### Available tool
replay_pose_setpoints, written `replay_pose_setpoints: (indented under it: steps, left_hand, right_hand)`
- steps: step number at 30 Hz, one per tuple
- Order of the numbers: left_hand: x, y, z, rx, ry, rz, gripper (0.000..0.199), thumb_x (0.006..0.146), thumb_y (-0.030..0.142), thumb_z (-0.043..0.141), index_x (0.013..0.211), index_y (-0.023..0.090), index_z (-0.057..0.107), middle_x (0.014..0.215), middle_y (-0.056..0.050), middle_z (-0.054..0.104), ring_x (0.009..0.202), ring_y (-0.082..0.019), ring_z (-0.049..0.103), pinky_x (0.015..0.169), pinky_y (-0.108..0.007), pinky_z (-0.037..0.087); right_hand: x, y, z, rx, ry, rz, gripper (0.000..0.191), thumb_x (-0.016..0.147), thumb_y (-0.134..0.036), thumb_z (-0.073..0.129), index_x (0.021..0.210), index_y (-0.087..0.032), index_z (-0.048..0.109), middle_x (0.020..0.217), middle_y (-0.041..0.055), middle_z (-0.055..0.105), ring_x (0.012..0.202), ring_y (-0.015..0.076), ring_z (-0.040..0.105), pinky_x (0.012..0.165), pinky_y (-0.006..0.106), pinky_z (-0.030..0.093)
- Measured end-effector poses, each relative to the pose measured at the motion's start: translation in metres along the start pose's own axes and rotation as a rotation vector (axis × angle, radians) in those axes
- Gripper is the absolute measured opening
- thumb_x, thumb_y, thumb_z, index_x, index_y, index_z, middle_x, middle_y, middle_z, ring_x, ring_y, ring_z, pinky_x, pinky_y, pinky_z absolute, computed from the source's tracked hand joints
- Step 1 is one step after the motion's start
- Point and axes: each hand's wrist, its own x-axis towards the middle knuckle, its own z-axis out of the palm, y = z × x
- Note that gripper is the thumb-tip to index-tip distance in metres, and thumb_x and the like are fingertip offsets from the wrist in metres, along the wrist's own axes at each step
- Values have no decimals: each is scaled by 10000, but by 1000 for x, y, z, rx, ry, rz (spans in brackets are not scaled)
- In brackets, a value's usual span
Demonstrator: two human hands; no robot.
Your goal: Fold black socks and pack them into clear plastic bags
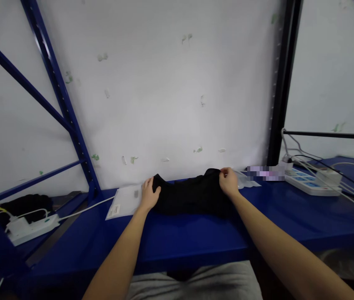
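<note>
A black cloth (189, 196), perhaps a folded garment, lies spread sideways on the blue shelf top, its dark folds hard to make out. At its upper left edge is my left hand (150, 193), with the fingers curled over the fabric and the thumb on the near side. My right hand (228, 181) pinches the upper right corner, which is slightly raised. Partly beneath my left hand and wrist lies a clear plastic bag (123, 202) with a small white label. Another clear plastic piece (247, 180) shows just beyond my right hand.
White power strips (36, 228) (312, 182) with cables sit at the far left and the right. A blurred pinkish item (266, 173) lies by the right one. Blue (54, 75) and black (281, 83) uprights frame the white wall (170, 83) behind the blue shelf (192, 237).
</note>
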Motion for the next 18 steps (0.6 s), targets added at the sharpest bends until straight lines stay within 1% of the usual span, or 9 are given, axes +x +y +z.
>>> replay_pose_setpoints:
  steps: [3, 5, 7, 8, 10, 12, 13, 16, 18]
  left_hand:
    - [-4, 4, 0, 7, -40, -24, 634, 893, 319, 570, 1475, 167, 370, 1469, -163, 428, 1375, -353, 360, 1125, -515, 310]
    - [-9, 11, -7, 8, -46, 0, 592, 901, 294, 547, 1462, 188, 392, 1491, -144, 411, 1395, -344, 332, 1139, -516, 282]
    - [-14, 21, -15, 0, -60, 60, 495, 923, 270, 501, 1414, 219, 461, 1498, -99, 418, 1406, -303, 326, 1167, -467, 251]
    - [-16, 25, -19, -8, -84, 97, 438, 933, 268, 484, 1369, 235, 514, 1476, -73, 454, 1392, -279, 358, 1169, -431, 258]
    - [-20, 33, -23, -24, -164, 163, 348, 950, 289, 464, 1266, 253, 605, 1370, -39, 573, 1303, -244, 481, 1125, -364, 336]
    - [-23, 36, -23, -29, -262, 199, 319, 951, 336, 474, 1196, 250, 659, 1236, -35, 669, 1171, -239, 593, 1037, -335, 428]
    - [-24, 36, -22, -25, -305, 204, 322, 946, 364, 488, 1178, 244, 676, 1198, -40, 691, 1127, -246, 621, 1004, -336, 452]
    - [-27, 31, -17, 8, -396, 190, 366, 924, 453, 519, 1162, 243, 701, 1237, -57, 681, 1143, -277, 618, 1010, -367, 445]
    - [-28, 26, -15, 37, -427, 166, 427, 923, 523, 501, 1199, 256, 688, 1321, -62, 635, 1219, -296, 573, 1044, -395, 411]
  right_hand:
    - [-6, -2, -2, -60, -83, 1, 282, 963, -343, 582, 1200, -191, 603, 1236, 84, 616, 1028, 213, 631, 884, 425, 545]
    - [-10, -6, -4, -91, -144, -9, 274, 963, -342, 582, 1193, -196, 608, 1245, 84, 613, 1037, 213, 627, 893, 426, 541]
    - [-13, -13, -6, -106, -198, -32, 274, 964, -344, 580, 1193, -196, 608, 1250, 85, 610, 1047, 216, 624, 900, 431, 537]
    - [-15, -17, -8, -105, -231, -51, 273, 964, -346, 578, 1190, -196, 609, 1245, 84, 613, 1044, 216, 624, 900, 431, 536]
    - [-19, -26, -10, -90, -318, -105, 265, 967, -353, 573, 1173, -192, 617, 1221, 79, 627, 1028, 210, 631, 896, 426, 536]
    - [-25, -35, -12, -69, -424, -165, 261, 970, -372, 565, 1137, -184, 633, 1176, 72, 651, 999, 202, 642, 890, 419, 536]
    - [-28, -39, -13, -61, -478, -192, 274, 969, -393, 563, 1118, -177, 641, 1149, 68, 664, 981, 198, 650, 887, 419, 535]
    - [-36, -46, -17, -52, -596, -246, 357, 939, -504, 565, 1055, -190, 688, 1073, 67, 715, 948, 209, 672, 897, 397, 521]
    - [-40, -49, -21, -58, -618, -273, 406, 901, -573, 572, 1034, -220, 721, 1068, 75, 737, 980, 243, 675, 926, 380, 501]
